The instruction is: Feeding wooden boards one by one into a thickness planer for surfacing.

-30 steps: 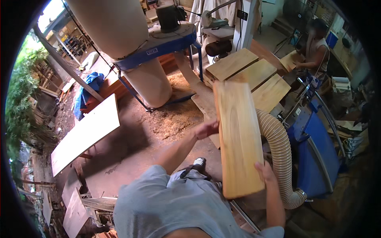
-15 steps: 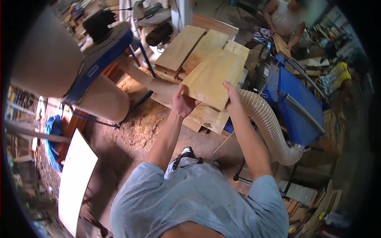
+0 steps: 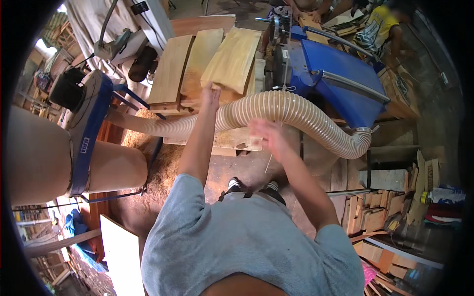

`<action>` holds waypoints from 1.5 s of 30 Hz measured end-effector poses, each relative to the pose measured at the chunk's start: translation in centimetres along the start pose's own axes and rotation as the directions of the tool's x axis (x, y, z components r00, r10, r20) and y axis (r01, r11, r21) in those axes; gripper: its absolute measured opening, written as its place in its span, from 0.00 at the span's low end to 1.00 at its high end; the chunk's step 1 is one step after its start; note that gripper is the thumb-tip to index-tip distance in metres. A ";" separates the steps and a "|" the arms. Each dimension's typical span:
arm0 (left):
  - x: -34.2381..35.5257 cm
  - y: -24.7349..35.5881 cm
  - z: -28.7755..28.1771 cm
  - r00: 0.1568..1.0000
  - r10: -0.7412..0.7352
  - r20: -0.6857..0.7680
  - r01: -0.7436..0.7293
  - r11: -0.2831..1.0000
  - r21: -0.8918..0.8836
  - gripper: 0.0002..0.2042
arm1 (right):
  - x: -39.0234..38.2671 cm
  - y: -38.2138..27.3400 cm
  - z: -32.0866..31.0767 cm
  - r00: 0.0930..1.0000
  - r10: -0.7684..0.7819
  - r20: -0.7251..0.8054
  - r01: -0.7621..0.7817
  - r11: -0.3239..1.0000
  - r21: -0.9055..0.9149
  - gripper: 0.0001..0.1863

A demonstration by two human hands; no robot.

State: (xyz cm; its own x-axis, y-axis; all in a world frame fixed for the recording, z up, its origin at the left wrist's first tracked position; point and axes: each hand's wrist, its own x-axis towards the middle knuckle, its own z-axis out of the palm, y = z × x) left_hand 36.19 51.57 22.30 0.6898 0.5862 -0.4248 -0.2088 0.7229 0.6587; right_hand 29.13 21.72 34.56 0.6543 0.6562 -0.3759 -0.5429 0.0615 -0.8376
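Note:
My left hand (image 3: 211, 94) grips the near left corner of a pale wooden board (image 3: 233, 55), its arm stretched forward. This board lies over a stack of similar planks, overlapping the middle plank (image 3: 200, 61) beside a browner plank (image 3: 170, 69) on the left. Off the board, my right hand (image 3: 270, 137) hovers on the near side of a ribbed flexible hose (image 3: 276, 106). Its fingers are stretched out and somewhat blurred by motion, with nothing in them.
A blue metal machine housing (image 3: 340, 81) stands on the right, joined to the hose. To the left is a dust collector with a large beige bag (image 3: 39, 158). Sawdust (image 3: 165, 167) covers the floor there. A person in yellow (image 3: 379, 27) crouches at the far right.
The board has gone from both hands in mid-air to the plank stack, farther forward. My right hand has let go and drawn back; my left still holds its near corner. The view has turned.

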 end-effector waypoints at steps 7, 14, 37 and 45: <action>-2.1 -1.7 -1.8 0.974 -0.220 0.044 0.225 0.960 -0.168 0.45 | -8.7 4.1 -8.9 0.977 0.191 -0.097 -0.190 0.982 0.022 0.22; -1.6 -2.8 2.6 0.925 0.380 -0.006 -0.095 0.248 0.964 0.39 | -11.2 6.3 -13.6 0.934 0.272 -0.232 -0.255 0.962 0.100 0.21; 4.5 -5.2 9.8 0.956 0.255 0.147 0.008 -0.521 0.854 0.56 | -23.9 15.4 -23.6 0.635 0.248 -0.732 -0.258 0.961 0.102 0.18; 3.0 -6.7 7.3 0.963 0.240 0.122 0.024 -0.529 0.849 0.53 | -19.9 12.9 -25.7 0.706 0.160 -0.690 -0.206 0.978 0.016 0.16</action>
State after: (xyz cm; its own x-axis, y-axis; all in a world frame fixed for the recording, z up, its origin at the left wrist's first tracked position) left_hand 44.74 45.80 21.20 0.6988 0.6936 -0.1747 0.7153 -0.6782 0.1686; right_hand 22.57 -9.88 21.04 0.7386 -0.0454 -0.6726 -0.6741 -0.0630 -0.7360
